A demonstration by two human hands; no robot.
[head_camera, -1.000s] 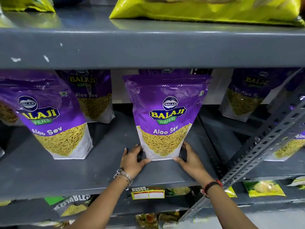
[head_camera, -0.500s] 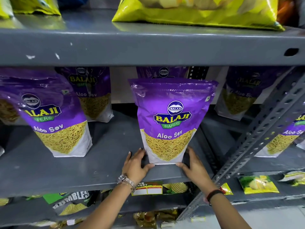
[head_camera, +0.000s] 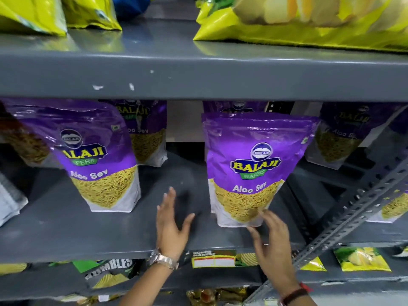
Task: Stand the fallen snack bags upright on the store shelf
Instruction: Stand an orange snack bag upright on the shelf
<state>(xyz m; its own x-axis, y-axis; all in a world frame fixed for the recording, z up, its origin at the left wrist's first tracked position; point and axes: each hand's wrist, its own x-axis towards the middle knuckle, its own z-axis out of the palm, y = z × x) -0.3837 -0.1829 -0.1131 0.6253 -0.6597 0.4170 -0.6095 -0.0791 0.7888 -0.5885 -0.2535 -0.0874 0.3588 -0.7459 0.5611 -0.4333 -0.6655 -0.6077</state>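
A purple Aloo Sev bag (head_camera: 254, 164) stands upright near the front of the grey middle shelf (head_camera: 88, 235). My left hand (head_camera: 172, 221) hovers open to the left of the bag, apart from it, fingers spread over bare shelf. My right hand (head_camera: 271, 237) is open just in front of the bag's lower right corner, fingertips at or very near the bag. A second upright purple bag (head_camera: 97, 160) stands on the left. More purple bags (head_camera: 145, 131) stand behind, and another purple bag (head_camera: 340, 135) is at the back right.
The upper shelf's front edge (head_camera: 198, 76) overhangs the bags, with yellow-green chip bags (head_camera: 309, 21) on top. A slotted metal brace (head_camera: 362, 206) runs diagonally on the right. Lower shelves hold more snack packets (head_camera: 362, 259).
Both hands have let go of the centre bag's base; the left hand moved left away from it. The bag stays standing. The view has shifted up and closer.
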